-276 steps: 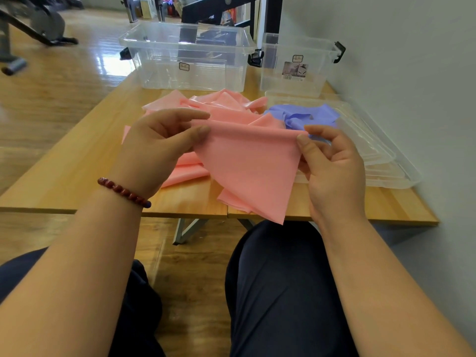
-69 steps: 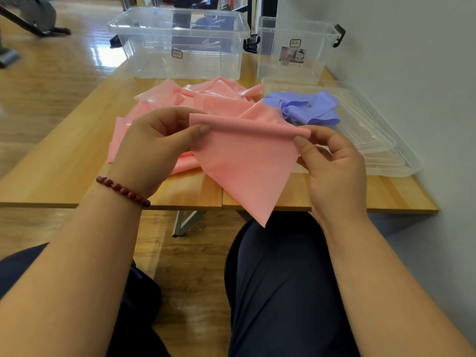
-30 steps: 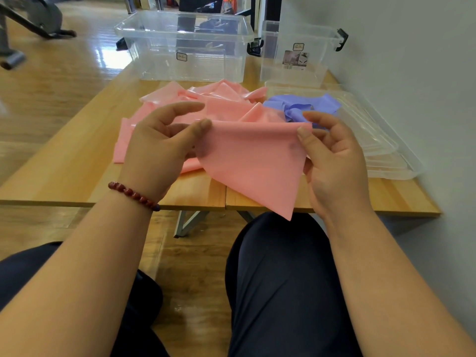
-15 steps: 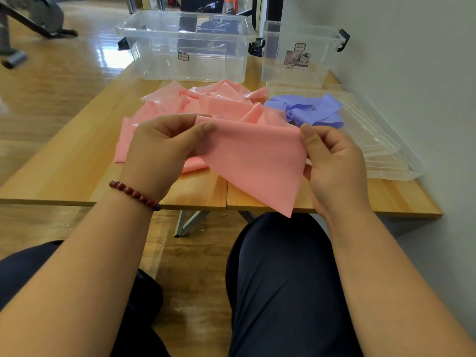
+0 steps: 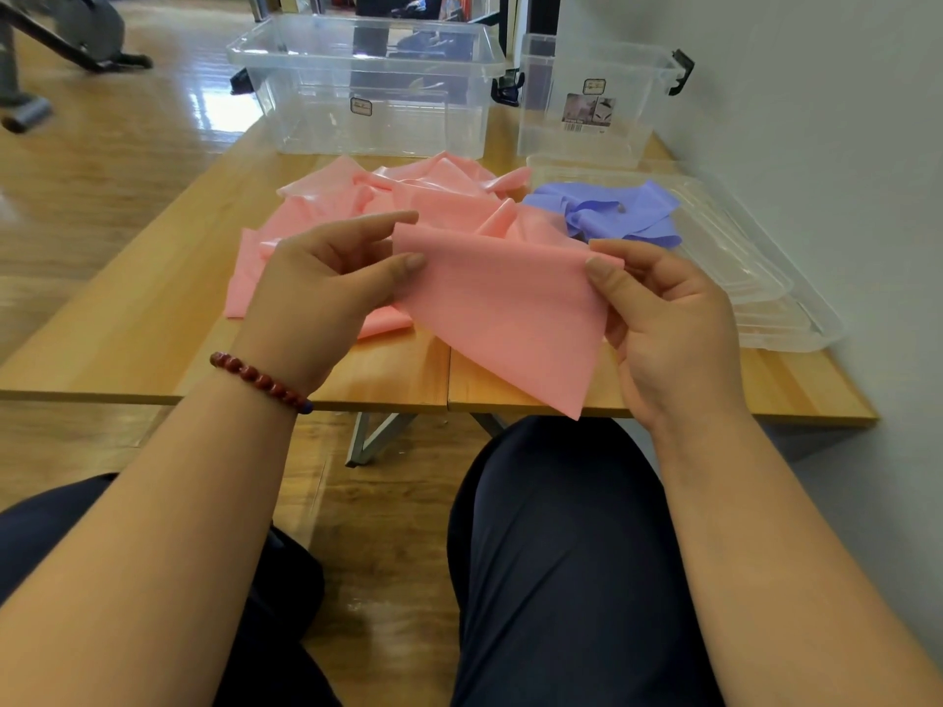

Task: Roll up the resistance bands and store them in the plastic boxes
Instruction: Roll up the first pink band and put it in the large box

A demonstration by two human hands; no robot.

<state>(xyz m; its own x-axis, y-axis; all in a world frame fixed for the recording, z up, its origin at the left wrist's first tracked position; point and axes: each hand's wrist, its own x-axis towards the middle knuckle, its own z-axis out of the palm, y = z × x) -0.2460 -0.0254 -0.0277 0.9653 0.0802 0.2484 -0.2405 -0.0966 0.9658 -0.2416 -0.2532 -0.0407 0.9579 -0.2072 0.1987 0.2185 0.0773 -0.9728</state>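
The left hand [image 5: 326, 283] pinched one top corner of the pink band [image 5: 500, 308], and the right hand [image 5: 663, 318] clamped the other. I judged this kept the edge taut for starting a roll. The band's remainder lay heaped on the surface [image 5: 127, 324], with the purple band [image 5: 612, 211] rightward, partly on a clear lid [image 5: 740, 278].

We see a plain pink band [image 5: 502, 308], a plain purple band [image 5: 620, 214], clear boxes [image 5: 367, 94], a light wooden desk [image 5: 153, 308] and dark red bracelet beads [image 5: 257, 380].
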